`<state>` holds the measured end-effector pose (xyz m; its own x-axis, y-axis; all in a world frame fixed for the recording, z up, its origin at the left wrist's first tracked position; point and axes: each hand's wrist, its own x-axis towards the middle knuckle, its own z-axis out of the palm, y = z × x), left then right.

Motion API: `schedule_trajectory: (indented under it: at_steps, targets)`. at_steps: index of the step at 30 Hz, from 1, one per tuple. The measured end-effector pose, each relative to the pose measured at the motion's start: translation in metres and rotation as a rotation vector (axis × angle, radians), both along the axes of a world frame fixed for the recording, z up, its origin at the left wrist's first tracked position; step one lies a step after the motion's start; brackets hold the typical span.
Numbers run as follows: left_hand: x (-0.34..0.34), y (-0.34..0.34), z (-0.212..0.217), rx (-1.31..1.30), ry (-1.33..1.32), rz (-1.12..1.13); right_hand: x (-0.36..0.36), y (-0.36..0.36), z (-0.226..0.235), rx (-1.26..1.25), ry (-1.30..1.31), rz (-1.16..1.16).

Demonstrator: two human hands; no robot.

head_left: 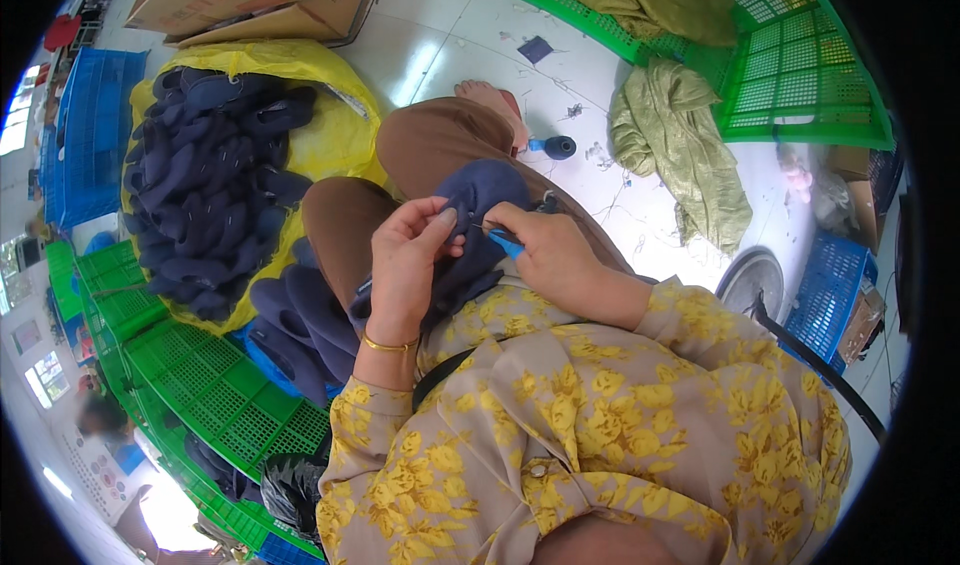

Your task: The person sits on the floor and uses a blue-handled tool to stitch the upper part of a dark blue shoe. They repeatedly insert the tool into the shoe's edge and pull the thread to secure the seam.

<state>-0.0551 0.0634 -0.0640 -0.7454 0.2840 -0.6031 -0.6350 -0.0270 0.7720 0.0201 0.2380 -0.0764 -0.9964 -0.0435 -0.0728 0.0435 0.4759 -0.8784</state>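
Head view: the navy knitted fabric piece (480, 215) lies on the lap, partly hidden by both hands. Left hand (405, 265) pinches its edge; right hand (545, 250) grips a small blue tool (505, 242), tip obscured. Left of the lap, a yellow sack (340, 115) holds dark navy pieces (210, 185)

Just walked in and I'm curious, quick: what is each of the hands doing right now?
Left hand: closed, pinching the dark navy fabric piece on the lap.
Right hand: closed around a small blue-handled tool, tip at the same fabric.
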Motion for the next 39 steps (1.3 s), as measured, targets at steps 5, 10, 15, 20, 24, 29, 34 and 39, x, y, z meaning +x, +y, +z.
schedule_trajectory:
  at_steps: [5,10,15,20,24,29,34,39]
  targets:
    - [0.000,-0.002,-0.004,0.040,-0.022,0.014,-0.003,-0.004,0.006,-0.034,-0.151,-0.038]
    - [0.002,0.000,-0.003,0.038,-0.050,0.038,-0.004,-0.007,0.002,-0.010,-0.159,-0.069]
    - [0.004,0.001,-0.003,0.039,-0.037,0.038,-0.007,-0.010,0.004,-0.016,-0.135,-0.034]
    - [0.008,0.003,-0.002,0.038,-0.003,0.040,-0.009,-0.013,0.004,-0.096,-0.144,-0.063]
    - [0.011,0.002,-0.006,0.037,0.035,0.027,-0.014,-0.015,0.009,-0.101,-0.090,-0.023]
    - [0.013,0.003,-0.007,0.004,0.080,0.000,-0.022,-0.012,0.011,0.125,-0.014,0.127]
    - [0.014,0.002,-0.006,0.008,0.117,-0.011,-0.023,-0.003,0.022,0.290,0.047,0.183]
    - [0.016,0.004,-0.012,-0.060,0.232,-0.052,-0.031,-0.005,0.004,0.325,0.529,0.159]
